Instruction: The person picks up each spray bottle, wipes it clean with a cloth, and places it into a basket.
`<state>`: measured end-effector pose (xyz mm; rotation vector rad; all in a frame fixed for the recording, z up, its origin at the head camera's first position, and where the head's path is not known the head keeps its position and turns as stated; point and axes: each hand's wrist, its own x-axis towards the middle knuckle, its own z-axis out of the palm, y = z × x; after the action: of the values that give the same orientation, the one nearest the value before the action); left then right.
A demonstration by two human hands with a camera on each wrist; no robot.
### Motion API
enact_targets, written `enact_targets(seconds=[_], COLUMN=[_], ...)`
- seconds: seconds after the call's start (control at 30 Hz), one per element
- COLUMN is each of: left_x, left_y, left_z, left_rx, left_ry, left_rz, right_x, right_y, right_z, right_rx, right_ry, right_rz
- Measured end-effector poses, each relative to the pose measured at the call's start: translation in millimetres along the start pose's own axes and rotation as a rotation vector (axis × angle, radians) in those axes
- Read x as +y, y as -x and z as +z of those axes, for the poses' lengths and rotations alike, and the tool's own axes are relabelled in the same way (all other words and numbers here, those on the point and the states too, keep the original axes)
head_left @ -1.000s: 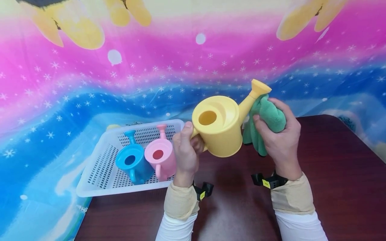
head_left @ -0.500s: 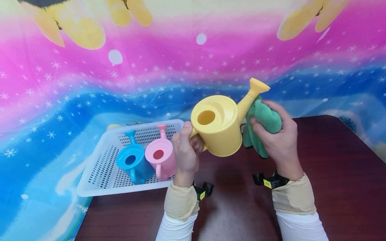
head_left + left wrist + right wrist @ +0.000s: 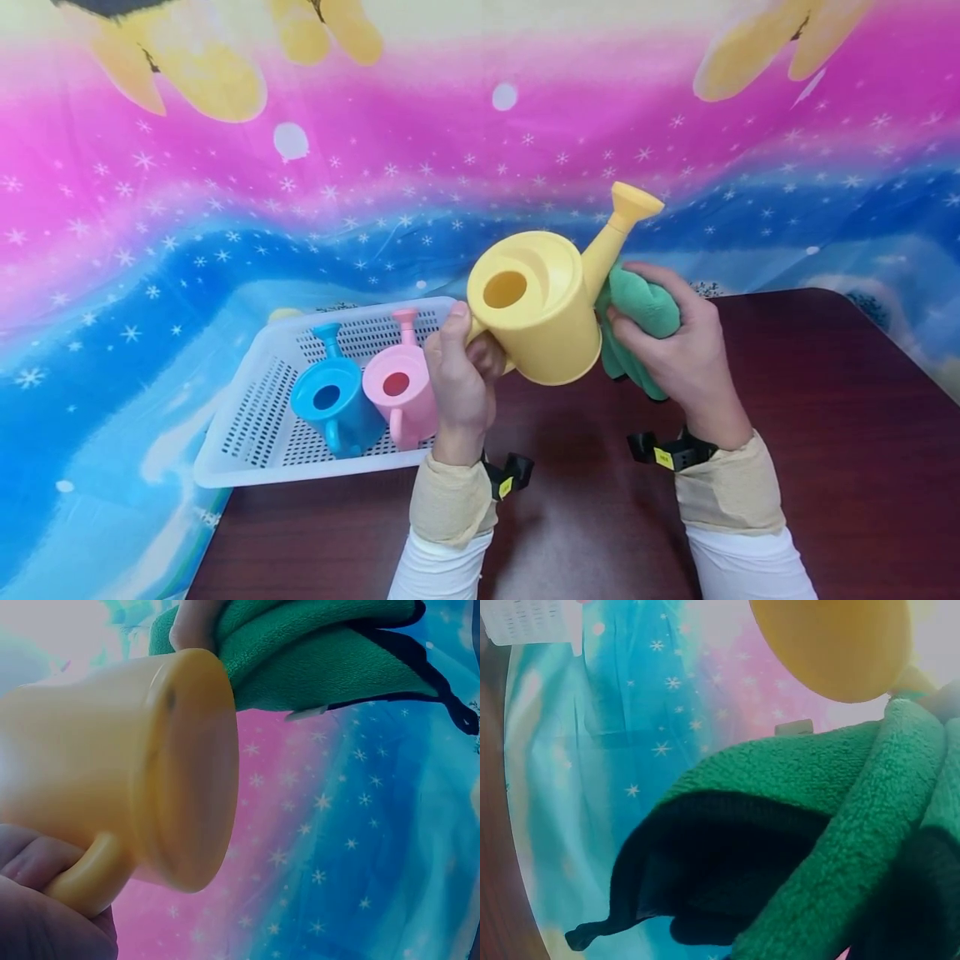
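In the head view my left hand [image 3: 461, 383] grips the handle of a yellow watering can [image 3: 543, 333], held above the table and tilted with its spout pointing up to the right. My right hand [image 3: 686, 346] holds a bunched green cloth [image 3: 645, 304] against the lower part of the spout. The left wrist view shows the can's flat base [image 3: 196, 772] and its handle [image 3: 94, 877] within the curled fingers. Folds of the cloth [image 3: 795, 769] with a dark edge hang down in the right wrist view.
A white perforated basket [image 3: 243, 475] stands at the left on the dark wooden table [image 3: 825, 467]. Inside are a blue watering can [image 3: 352, 417] and a pink watering can [image 3: 416, 392], side by side. Behind the table hangs a colourful snowflake backdrop [image 3: 420, 150].
The right hand and cloth have slid down the spout, leftward toward the can's body. The yellow can has tilted slightly, its spout rising and shifting left. The left hand keeps its grip.
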<state>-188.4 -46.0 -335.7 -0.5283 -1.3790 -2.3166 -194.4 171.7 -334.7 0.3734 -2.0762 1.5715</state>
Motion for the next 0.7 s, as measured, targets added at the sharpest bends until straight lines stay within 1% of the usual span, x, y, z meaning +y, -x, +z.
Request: enact_targets(seconds=[0.17, 0.27, 0.43, 0.7], left_x=[1.9, 2.6, 1.9, 1.5], left_y=[-0.5, -1.0, -1.3, -2.5], left_z=[-0.1, -0.9, -1.7, -1.2], left_rx=[0.018, 0.03, 0.05, 0.086], left_ry=[0.0, -0.007, -0.004, -0.012], left_rz=[0.007, 0.016, 0.017, 0.023], right_x=[2.2, 3.3, 4.4, 5.9], right_y=[0.6, 0.8, 1.0, 0.1], right_z=[-2.9, -5.4, -7.5, -7.3], right_rx=[-0.081, -0.113, -0.138, -0.156], right_ry=[0.031, 0.041, 0.042, 0.04], right_rz=[-0.006, -0.016, -0.043, -0.102])
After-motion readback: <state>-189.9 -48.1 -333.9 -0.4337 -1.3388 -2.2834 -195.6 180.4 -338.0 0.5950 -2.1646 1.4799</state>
